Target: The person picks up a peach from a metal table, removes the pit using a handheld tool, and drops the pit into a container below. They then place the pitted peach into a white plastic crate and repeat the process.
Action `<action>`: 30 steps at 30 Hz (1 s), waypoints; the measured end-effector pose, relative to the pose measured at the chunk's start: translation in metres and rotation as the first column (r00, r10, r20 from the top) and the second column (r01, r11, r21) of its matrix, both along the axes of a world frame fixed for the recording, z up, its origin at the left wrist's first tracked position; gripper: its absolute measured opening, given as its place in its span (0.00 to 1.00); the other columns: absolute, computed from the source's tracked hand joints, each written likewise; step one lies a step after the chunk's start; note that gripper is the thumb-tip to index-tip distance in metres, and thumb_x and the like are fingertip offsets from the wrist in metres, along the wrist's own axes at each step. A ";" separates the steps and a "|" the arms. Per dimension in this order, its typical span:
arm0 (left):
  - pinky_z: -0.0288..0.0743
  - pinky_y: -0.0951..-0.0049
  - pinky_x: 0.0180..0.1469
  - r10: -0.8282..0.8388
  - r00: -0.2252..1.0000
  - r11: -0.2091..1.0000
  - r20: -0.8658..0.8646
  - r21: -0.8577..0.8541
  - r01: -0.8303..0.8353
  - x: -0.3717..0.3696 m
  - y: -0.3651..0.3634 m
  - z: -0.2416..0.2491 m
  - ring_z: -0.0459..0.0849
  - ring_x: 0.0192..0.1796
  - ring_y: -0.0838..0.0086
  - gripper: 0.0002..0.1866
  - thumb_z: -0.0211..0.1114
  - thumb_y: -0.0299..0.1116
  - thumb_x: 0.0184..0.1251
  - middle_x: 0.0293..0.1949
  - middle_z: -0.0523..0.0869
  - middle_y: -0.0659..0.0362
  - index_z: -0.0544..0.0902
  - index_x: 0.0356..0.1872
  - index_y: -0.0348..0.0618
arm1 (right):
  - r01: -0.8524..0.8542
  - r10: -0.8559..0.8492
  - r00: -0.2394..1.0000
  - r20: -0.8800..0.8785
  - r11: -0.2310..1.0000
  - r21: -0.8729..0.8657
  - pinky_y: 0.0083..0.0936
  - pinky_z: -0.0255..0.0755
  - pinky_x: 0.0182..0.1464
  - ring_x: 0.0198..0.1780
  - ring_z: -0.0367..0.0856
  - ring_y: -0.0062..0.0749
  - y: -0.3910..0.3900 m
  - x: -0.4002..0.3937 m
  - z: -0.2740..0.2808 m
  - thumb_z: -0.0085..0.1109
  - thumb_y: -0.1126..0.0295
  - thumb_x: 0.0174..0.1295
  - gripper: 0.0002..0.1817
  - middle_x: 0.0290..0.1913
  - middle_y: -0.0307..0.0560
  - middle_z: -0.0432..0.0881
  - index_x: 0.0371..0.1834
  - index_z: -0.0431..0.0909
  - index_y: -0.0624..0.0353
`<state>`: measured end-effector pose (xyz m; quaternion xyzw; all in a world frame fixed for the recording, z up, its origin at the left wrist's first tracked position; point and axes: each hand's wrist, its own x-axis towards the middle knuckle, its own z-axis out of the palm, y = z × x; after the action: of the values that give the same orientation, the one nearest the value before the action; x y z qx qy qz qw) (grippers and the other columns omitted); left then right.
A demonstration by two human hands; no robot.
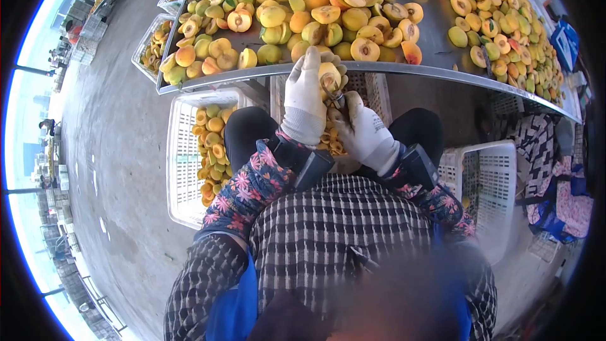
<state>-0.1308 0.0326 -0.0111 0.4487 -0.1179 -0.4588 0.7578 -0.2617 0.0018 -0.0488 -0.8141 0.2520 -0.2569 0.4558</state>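
Note:
My left hand (pixel 303 102), in a white glove, holds a halved yellow peach (pixel 329 76) at the table's near edge, its cut face towards me. The fingers are closed around its far side. My right hand (pixel 366 131), gloved too, is closed on a small metal pitting tool (pixel 336 97) whose curved end meets the lower part of the peach's cut face. Its handle is mostly hidden in my fingers. Just beyond my hands, many peach halves (pixel 273 16) lie heaped on the metal table (pixel 435 31), several showing brown hollows or stones.
A white crate (pixel 184 170) with peach halves stands left of my knees. Another crate (pixel 382 98) is under the table, with cut pieces below my hands. At right are a white crate (pixel 492 183) and patterned bags (pixel 555 196). More peaches (pixel 505 31) cover the table's right side.

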 end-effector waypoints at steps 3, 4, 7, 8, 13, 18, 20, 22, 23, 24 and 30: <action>0.84 0.64 0.44 -0.027 0.999 1.000 0.037 -0.014 0.028 0.004 0.002 -0.006 0.86 0.42 0.63 0.19 0.55 0.46 0.76 0.41 0.83 0.51 0.75 0.47 0.36 | -0.106 0.106 0.994 0.012 0.994 0.029 0.48 0.72 0.35 0.37 0.80 0.63 -0.009 -0.009 0.004 0.55 0.68 0.67 0.13 0.31 0.65 0.80 0.49 0.66 0.62; 0.85 0.64 0.43 -0.049 0.997 0.998 0.058 -0.025 0.050 0.006 0.002 -0.007 0.86 0.42 0.64 0.19 0.55 0.45 0.76 0.41 0.84 0.51 0.75 0.47 0.35 | -0.082 0.082 0.996 -0.032 0.997 -0.004 0.47 0.72 0.35 0.37 0.80 0.63 -0.008 -0.010 0.008 0.55 0.68 0.67 0.13 0.31 0.65 0.80 0.49 0.67 0.62; 0.85 0.64 0.42 -0.064 0.983 0.998 0.171 0.016 0.062 0.006 0.000 -0.003 0.87 0.40 0.64 0.19 0.56 0.45 0.76 0.39 0.84 0.50 0.76 0.45 0.34 | -0.050 0.050 0.996 -0.075 0.999 0.004 0.46 0.72 0.36 0.38 0.80 0.62 -0.003 -0.011 0.011 0.55 0.68 0.67 0.13 0.32 0.65 0.80 0.48 0.68 0.63; 0.84 0.66 0.40 -0.048 0.985 0.999 0.165 0.000 0.049 0.005 0.000 -0.004 0.87 0.38 0.66 0.18 0.58 0.44 0.75 0.37 0.85 0.52 0.78 0.43 0.35 | -0.070 0.072 0.997 -0.028 0.995 0.073 0.46 0.72 0.36 0.38 0.80 0.62 -0.003 -0.010 0.006 0.55 0.68 0.68 0.12 0.32 0.66 0.80 0.48 0.69 0.64; 0.84 0.71 0.37 -0.015 0.989 0.997 0.149 -0.069 0.025 0.003 -0.001 -0.003 0.87 0.33 0.70 0.16 0.62 0.42 0.73 0.34 0.87 0.53 0.82 0.37 0.35 | -0.200 0.215 0.966 0.142 0.973 -0.113 0.39 0.72 0.33 0.30 0.78 0.52 -0.011 -0.010 -0.005 0.53 0.67 0.69 0.11 0.27 0.56 0.78 0.47 0.70 0.62; 0.84 0.63 0.43 -0.322 0.904 0.944 0.280 0.028 0.328 0.024 -0.003 -0.007 0.87 0.39 0.63 0.19 0.57 0.44 0.74 0.39 0.85 0.49 0.80 0.39 0.33 | -0.179 0.216 0.972 0.089 0.440 0.880 0.21 0.62 0.18 0.15 0.64 0.24 -0.012 -0.018 0.042 0.50 0.63 0.73 0.09 0.21 0.34 0.67 0.47 0.71 0.57; 0.84 0.62 0.42 -0.282 0.922 0.947 0.266 -0.079 0.313 0.018 -0.004 -0.009 0.87 0.39 0.63 0.20 0.57 0.46 0.73 0.39 0.85 0.50 0.79 0.41 0.35 | -0.274 0.164 0.955 0.248 0.162 0.948 0.16 0.52 0.13 0.13 0.59 0.17 -0.010 -0.020 0.031 0.47 0.59 0.75 0.12 0.21 0.32 0.65 0.45 0.72 0.56; 0.84 0.62 0.42 -0.294 0.950 0.949 0.104 -0.088 0.303 0.014 -0.006 -0.007 0.86 0.40 0.62 0.20 0.58 0.48 0.73 0.39 0.85 0.51 0.78 0.43 0.37 | -0.373 0.119 0.920 0.374 -0.031 0.927 0.16 0.51 0.13 0.13 0.58 0.17 -0.009 -0.020 0.025 0.46 0.58 0.76 0.13 0.20 0.33 0.64 0.44 0.72 0.56; 0.84 0.62 0.42 -0.296 0.955 0.951 0.022 -0.091 0.297 0.012 -0.007 -0.005 0.86 0.41 0.62 0.20 0.58 0.49 0.72 0.39 0.85 0.51 0.78 0.43 0.38 | -0.379 0.102 0.920 0.379 -0.018 0.925 0.16 0.50 0.13 0.12 0.56 0.16 -0.009 -0.021 0.026 0.44 0.56 0.76 0.15 0.20 0.33 0.64 0.45 0.72 0.57; 0.84 0.62 0.42 -0.313 0.948 0.946 -0.058 -0.109 0.305 0.011 -0.008 -0.005 0.86 0.41 0.62 0.21 0.59 0.50 0.72 0.39 0.84 0.52 0.77 0.44 0.39 | -0.429 0.089 0.895 0.437 -0.099 0.898 0.16 0.50 0.13 0.12 0.57 0.17 -0.010 -0.022 0.023 0.44 0.56 0.76 0.16 0.20 0.34 0.64 0.45 0.72 0.58; 0.83 0.72 0.39 -0.187 0.972 0.982 0.140 0.024 0.186 0.030 -0.012 -0.014 0.86 0.35 0.71 0.16 0.61 0.43 0.73 0.36 0.86 0.57 0.81 0.41 0.36 | -0.411 0.177 0.899 0.401 0.018 0.912 0.16 0.53 0.12 0.12 0.60 0.19 -0.019 -0.043 0.016 0.46 0.57 0.75 0.14 0.19 0.34 0.65 0.48 0.72 0.56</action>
<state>-0.1009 0.0202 -0.0253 0.4712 -0.2107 -0.4954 0.6987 -0.3052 -0.0169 -0.0331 -0.3013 0.1416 0.0105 0.9429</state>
